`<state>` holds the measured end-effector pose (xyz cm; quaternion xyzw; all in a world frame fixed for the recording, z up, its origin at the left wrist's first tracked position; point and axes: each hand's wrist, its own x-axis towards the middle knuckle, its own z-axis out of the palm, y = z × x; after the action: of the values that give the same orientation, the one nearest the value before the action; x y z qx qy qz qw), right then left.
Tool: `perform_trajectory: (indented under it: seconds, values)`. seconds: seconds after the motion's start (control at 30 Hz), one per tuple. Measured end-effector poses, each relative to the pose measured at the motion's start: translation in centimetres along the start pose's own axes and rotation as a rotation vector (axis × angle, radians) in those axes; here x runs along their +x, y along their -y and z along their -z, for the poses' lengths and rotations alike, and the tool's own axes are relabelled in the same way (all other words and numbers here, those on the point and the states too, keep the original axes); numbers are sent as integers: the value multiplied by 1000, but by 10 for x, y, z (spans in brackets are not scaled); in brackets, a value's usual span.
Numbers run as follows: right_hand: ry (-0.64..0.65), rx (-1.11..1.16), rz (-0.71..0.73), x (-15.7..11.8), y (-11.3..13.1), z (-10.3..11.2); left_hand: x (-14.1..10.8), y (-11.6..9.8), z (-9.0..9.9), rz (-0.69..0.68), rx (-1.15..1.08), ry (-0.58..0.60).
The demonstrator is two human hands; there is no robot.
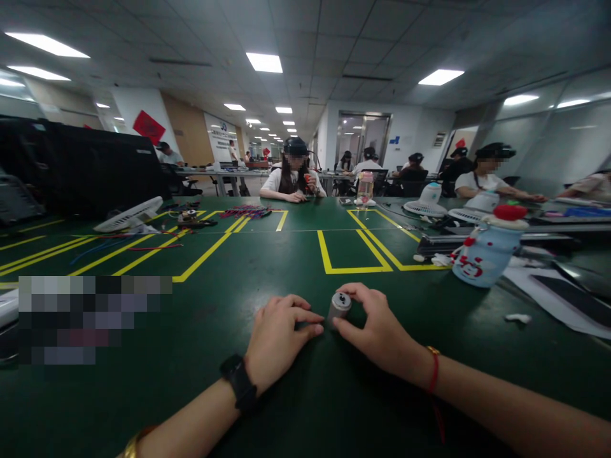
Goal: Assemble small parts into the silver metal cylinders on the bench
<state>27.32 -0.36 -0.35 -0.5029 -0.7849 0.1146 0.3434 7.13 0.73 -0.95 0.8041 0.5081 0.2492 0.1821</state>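
A small grey metal cylinder, which looks like a small electric motor, stands upright on the green table. Dark spots mark its top face. My right hand grips it from the right, thumb at the near side and fingers at the far side. Just left of it is my left hand, palm down, with its thumb and fingers apart and holding nothing. Its fingertips come close to the motor; whether they touch it I cannot tell.
Yellow tape marks areas on the table. A light blue bottle with a red top stands at right, near white fans. Wires and a white fan part lie at left. A person sits opposite.
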Motion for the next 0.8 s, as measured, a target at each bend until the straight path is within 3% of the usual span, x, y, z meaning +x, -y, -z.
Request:
perform_trajectory:
  seconds: [0.1,0.27,0.37,0.43,0.53,0.63,0.8]
  values:
    - [-103,-128,-74,-9,-31,29,0,0,1,6,-32,18]
    - [-277,-392,-343,-40,-116,94,0,8,22,97,-318,116]
    - [-253,-506,-427,-58,-155,120,-7,15,39,183,-438,143]
    - [-218,-545,-428,-65,-165,127,-13,21,48,216,-486,150]
    - [-305,-663,-366,-62,-152,119,-21,26,54,237,-516,154]
    - [-327,-701,-166,-46,-107,94,-23,29,51,237,-516,149]
    - [144,-332,55,-13,-22,23,-23,29,45,215,-504,135]
